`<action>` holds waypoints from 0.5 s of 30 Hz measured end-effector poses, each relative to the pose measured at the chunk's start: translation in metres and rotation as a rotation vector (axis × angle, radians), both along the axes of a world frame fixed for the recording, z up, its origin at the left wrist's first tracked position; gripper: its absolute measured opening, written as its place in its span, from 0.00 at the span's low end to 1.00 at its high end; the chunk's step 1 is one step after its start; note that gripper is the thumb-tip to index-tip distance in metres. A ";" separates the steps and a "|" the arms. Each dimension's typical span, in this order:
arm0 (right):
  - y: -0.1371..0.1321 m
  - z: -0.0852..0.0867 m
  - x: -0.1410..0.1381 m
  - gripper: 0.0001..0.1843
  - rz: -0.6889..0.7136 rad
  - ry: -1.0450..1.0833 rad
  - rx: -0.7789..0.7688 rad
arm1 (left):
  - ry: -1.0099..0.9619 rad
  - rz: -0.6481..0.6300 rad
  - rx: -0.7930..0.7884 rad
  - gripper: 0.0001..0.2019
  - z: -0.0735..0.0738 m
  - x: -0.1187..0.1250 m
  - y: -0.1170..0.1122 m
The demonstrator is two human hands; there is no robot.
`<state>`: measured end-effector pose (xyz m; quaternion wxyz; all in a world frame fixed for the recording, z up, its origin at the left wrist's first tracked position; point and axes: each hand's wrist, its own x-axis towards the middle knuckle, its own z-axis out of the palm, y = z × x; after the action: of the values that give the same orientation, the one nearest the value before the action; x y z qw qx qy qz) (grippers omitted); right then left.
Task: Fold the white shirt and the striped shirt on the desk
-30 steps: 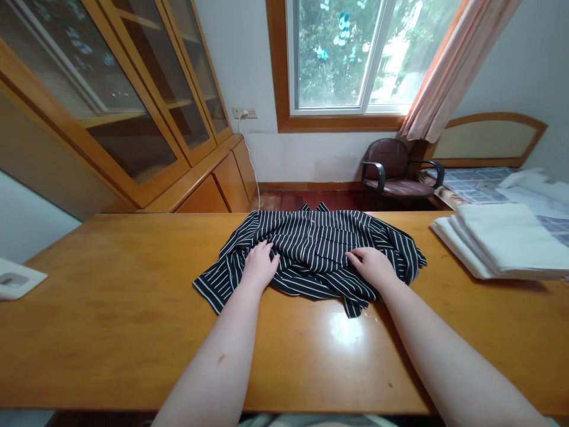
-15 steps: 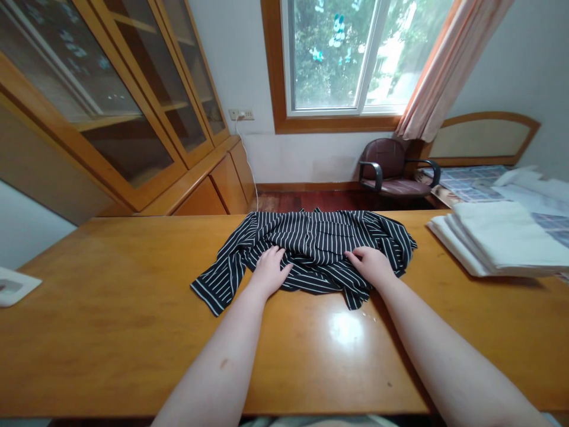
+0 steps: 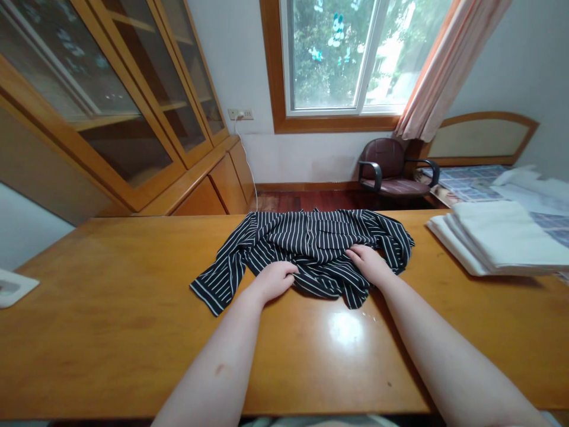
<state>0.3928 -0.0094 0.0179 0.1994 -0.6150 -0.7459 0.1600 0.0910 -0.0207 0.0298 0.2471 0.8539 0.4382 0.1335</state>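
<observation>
wooden bench (image 3: 133, 350) under the window (image 3: 338, 59): a crumpled striped shirt (image 3: 320, 243) lies lengthwise across it, dead ahead; left hand (image 3: 273, 281) and right hand (image 3: 368, 264) rest apart on its near edge, any grip unclear.

Shirt (image 3: 317, 240) lies on the table (image 3: 111, 314), mostly ahead of the grip. Left hand (image 3: 272, 282) sits on its near fold; right hand (image 3: 368, 264) sits on the same fold to the right, the two hands apart. One sleeve (image 3: 217, 289) extends left of the left hand. Folded linen stack (image 3: 502, 237) on the table, well right of the right hand. Flat object (image 3: 11, 287) at the table's left edge, well left of the left hand. Beyond the table: glass-front cabinet (image 3: 124, 101) ahead and left; window (image 3: 333, 56) straight ahead; swivel chair (image 3: 386, 169) below the window, ahead and right; bed (image 3: 471, 178) behind the stack.
</observation>
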 end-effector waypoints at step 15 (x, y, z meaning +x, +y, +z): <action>-0.002 0.002 -0.002 0.17 -0.250 -0.264 -0.001 | 0.299 0.420 0.039 0.22 0.008 -0.017 0.001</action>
<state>0.3909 -0.0111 0.0198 0.1178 -0.7188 -0.6832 0.0521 0.0743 -0.0200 0.0382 0.1299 0.7591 0.6348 0.0628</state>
